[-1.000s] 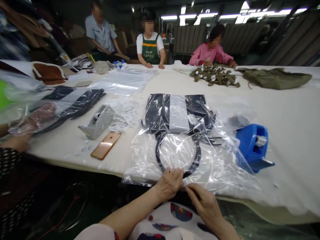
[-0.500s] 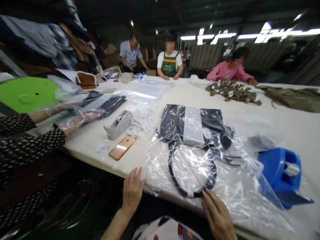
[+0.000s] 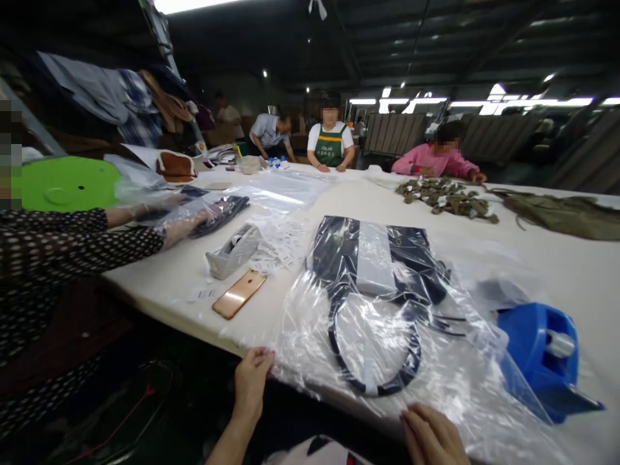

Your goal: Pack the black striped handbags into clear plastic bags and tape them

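Note:
A dark handbag (image 3: 334, 248) with a pale paper band (image 3: 374, 255) round its middle lies inside a clear plastic bag (image 3: 310, 336) on the table in front of me. Its dark looped handle (image 3: 411, 365), with a white wrap at the bottom, stretches toward me under the film. At the plastic bag's near left corner, my left hand (image 3: 252, 381) is closed, thumb and fingers pinching the film's edge. My right hand (image 3: 433, 433) is at the near edge, right of the loop, its fingers curled together on the film; its lower part is cut off.
A gold phone (image 3: 239, 294), a grey tape dispenser (image 3: 235, 252) and scattered white labels (image 3: 278, 242) lie left of the bag. A blue tape dispenser (image 3: 537, 355) stands at the right. A co-worker's polka-dot sleeve (image 3: 121, 252) reaches in from the left; other people stand across the table.
Both my hands have gone from spread fingers on the table edge to bent, closed fingers at the film's near edge. The view has tilted up slightly. The co-worker's arms at left reach farther in.

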`<action>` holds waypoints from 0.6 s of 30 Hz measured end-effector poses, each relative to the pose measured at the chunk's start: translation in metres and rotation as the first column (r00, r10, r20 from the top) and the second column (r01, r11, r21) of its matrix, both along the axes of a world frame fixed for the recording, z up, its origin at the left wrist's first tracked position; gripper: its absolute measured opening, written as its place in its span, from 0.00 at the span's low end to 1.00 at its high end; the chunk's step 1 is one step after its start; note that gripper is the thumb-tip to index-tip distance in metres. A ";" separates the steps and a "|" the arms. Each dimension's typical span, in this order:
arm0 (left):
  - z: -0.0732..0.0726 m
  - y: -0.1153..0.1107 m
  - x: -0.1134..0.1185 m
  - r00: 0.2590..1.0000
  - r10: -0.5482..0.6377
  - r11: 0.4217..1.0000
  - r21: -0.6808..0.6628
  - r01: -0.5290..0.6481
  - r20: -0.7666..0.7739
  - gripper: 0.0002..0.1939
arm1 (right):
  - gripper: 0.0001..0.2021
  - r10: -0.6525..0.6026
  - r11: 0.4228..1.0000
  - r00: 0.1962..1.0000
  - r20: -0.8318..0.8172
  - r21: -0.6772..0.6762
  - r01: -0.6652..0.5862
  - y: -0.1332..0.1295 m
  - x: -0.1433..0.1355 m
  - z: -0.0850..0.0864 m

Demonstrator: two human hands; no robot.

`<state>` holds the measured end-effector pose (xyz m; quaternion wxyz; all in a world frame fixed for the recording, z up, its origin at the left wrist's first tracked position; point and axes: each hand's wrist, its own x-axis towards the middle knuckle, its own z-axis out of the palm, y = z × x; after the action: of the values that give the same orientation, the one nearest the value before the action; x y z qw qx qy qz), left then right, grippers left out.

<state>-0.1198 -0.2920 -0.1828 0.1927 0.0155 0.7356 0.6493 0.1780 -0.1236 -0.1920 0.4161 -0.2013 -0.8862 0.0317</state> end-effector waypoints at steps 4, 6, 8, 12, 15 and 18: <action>0.008 -0.002 -0.002 0.999 0.013 0.998 0.053 -0.015 0.034 0.19 | 0.16 0.194 0.981 0.977 0.093 -0.042 -0.191 -0.011 -0.061 0.046; 0.013 -0.004 -0.004 0.997 0.028 0.997 0.069 -0.033 0.069 0.19 | 0.18 0.231 0.973 0.948 0.218 -0.033 -0.229 -0.017 -0.093 0.046; 0.020 -0.006 -0.004 0.992 0.023 0.996 0.085 -0.033 0.125 0.19 | 0.19 0.255 0.964 0.908 0.334 -0.015 -0.265 -0.023 -0.112 0.034; 0.029 -0.006 0.000 0.963 -0.047 0.994 0.104 0.020 0.267 0.19 | 0.21 0.257 0.959 0.877 0.406 0.006 -0.284 -0.034 -0.115 0.011; 0.026 -0.001 0.005 0.966 -0.033 0.999 0.033 0.026 0.258 0.19 | 0.21 0.255 0.962 0.885 0.390 -0.012 -0.272 -0.037 -0.105 0.016; 0.020 0.002 0.005 0.990 -0.030 0.999 -0.014 0.032 0.136 0.17 | 0.18 0.310 0.949 0.868 0.388 -0.072 -0.307 -0.039 -0.103 0.038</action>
<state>-0.1144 -0.2905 -0.1629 0.2523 -0.0188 0.7258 0.6397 0.0750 -0.1626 -0.1541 0.2179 -0.0614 -0.9722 0.0602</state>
